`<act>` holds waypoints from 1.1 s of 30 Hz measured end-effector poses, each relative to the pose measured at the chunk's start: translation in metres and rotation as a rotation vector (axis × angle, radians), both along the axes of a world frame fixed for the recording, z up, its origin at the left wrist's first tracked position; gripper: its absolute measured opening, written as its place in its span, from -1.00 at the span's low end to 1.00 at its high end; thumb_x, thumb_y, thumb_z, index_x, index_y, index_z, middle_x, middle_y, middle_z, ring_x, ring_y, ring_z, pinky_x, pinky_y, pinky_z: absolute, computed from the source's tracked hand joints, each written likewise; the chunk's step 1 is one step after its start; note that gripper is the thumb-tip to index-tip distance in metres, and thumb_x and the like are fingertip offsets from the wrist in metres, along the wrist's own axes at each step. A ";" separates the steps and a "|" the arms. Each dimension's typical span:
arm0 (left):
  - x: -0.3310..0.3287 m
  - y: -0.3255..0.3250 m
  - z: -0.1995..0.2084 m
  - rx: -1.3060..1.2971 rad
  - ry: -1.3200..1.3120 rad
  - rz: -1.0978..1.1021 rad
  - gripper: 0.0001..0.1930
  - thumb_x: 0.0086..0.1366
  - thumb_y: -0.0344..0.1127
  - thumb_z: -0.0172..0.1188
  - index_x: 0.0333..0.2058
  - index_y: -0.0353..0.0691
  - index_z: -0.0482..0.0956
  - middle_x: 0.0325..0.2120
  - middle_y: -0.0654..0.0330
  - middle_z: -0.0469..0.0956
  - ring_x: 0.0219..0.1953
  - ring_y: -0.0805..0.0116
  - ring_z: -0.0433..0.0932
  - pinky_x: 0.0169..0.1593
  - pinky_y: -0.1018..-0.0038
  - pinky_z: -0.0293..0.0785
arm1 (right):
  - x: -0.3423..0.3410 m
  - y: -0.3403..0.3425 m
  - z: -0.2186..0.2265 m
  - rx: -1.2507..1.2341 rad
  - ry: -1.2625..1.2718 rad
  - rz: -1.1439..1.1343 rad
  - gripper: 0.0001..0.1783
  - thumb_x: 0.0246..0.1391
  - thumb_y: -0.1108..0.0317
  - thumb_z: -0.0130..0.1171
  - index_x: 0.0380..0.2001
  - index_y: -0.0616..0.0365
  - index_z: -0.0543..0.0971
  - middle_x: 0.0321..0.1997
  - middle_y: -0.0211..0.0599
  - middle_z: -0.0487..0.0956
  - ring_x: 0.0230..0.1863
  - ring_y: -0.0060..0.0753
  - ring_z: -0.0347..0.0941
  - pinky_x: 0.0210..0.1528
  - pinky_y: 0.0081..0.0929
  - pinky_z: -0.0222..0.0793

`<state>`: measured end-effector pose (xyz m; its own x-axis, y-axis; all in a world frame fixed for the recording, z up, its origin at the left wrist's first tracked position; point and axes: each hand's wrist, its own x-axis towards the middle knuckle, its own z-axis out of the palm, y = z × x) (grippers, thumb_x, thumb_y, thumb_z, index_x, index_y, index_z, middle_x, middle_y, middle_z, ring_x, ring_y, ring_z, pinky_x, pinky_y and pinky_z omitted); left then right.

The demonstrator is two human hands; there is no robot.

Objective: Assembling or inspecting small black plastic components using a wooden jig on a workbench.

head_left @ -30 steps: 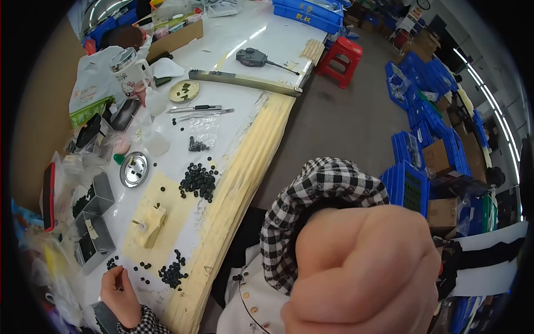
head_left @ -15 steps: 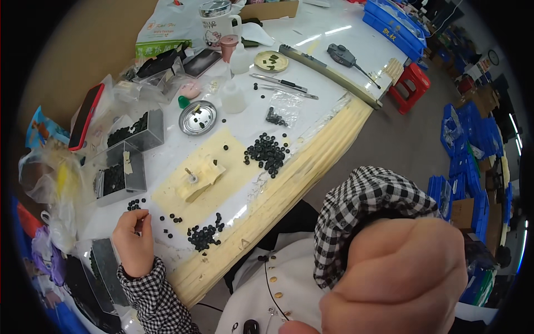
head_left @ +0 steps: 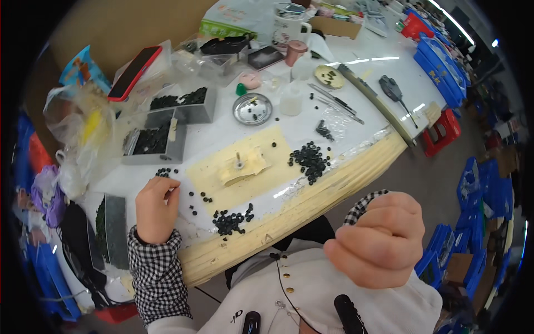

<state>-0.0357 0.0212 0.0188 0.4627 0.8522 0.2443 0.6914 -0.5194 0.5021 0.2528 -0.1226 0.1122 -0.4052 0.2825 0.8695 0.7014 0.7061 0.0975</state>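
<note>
My left hand (head_left: pixel 157 209) rests on the near left of the table, thumb and forefinger pinched together beside a small cluster of black round parts (head_left: pixel 166 173). Whatever lies between those fingertips is too small to make out. Raised above my lap, off the table's front edge, my right hand (head_left: pixel 384 239) is closed in a fist whose inside is hidden. Between the hands, a yellowish block with an upright metal pin (head_left: pixel 239 163) sits on a cream sheet (head_left: pixel 206 183). Larger piles of black round parts lie at its right (head_left: pixel 309 162) and in front of it (head_left: pixel 232 221).
Grey bins of black pieces (head_left: pixel 208 106) stand at the left, near a red-edged phone (head_left: pixel 135 73). A round metal dish (head_left: pixel 252 108), a clear bottle (head_left: pixel 291 103) and tweezers (head_left: pixel 351 118) lie farther back. A metal bar (head_left: pixel 378 100) crosses the right side.
My right fist has dropped back from close to the camera and appears smaller. The view has turned, shifting the table rightward. My left hand keeps its pinch by the same small cluster.
</note>
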 end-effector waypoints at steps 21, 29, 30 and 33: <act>-0.019 -0.012 -0.002 -0.038 -0.095 0.180 -0.85 0.10 -0.44 0.27 -0.33 -0.33 0.60 -0.48 0.13 0.58 -0.47 0.33 0.54 -0.37 0.48 0.47 | 0.033 -0.005 -0.045 -0.283 0.177 -0.187 -0.69 -0.57 0.48 0.04 -0.58 0.29 0.62 -0.56 -0.17 0.52 -0.65 -0.31 0.36 -0.62 -0.52 0.23; -0.004 -0.063 -0.010 -0.256 -0.190 0.157 -0.62 0.03 -0.45 0.36 -0.12 -0.30 0.55 -0.36 0.15 0.54 -0.38 0.42 0.51 -0.32 0.57 0.52 | 0.062 0.000 -0.063 -0.428 0.236 -0.222 -0.74 -0.47 0.60 -0.02 -0.58 0.32 0.60 -0.56 -0.13 0.51 -0.57 -0.26 0.43 -0.50 -0.49 0.30; 0.001 -0.065 -0.012 -0.250 -0.215 0.171 -0.61 0.03 -0.46 0.36 -0.11 -0.30 0.55 -0.37 0.16 0.54 -0.39 0.42 0.50 -0.31 0.57 0.52 | 0.065 0.001 -0.062 -0.442 0.234 -0.222 -0.74 -0.45 0.62 -0.02 -0.58 0.32 0.60 -0.56 -0.13 0.51 -0.56 -0.25 0.43 -0.49 -0.48 0.31; 0.010 -0.061 -0.018 -0.266 -0.255 0.230 -0.62 0.05 -0.49 0.33 -0.10 -0.28 0.55 -0.35 0.15 0.50 -0.37 0.44 0.49 -0.30 0.57 0.50 | 0.076 0.005 -0.061 -0.484 0.222 -0.209 -0.75 -0.42 0.64 -0.03 -0.57 0.33 0.59 -0.55 -0.13 0.51 -0.54 -0.25 0.43 -0.46 -0.47 0.32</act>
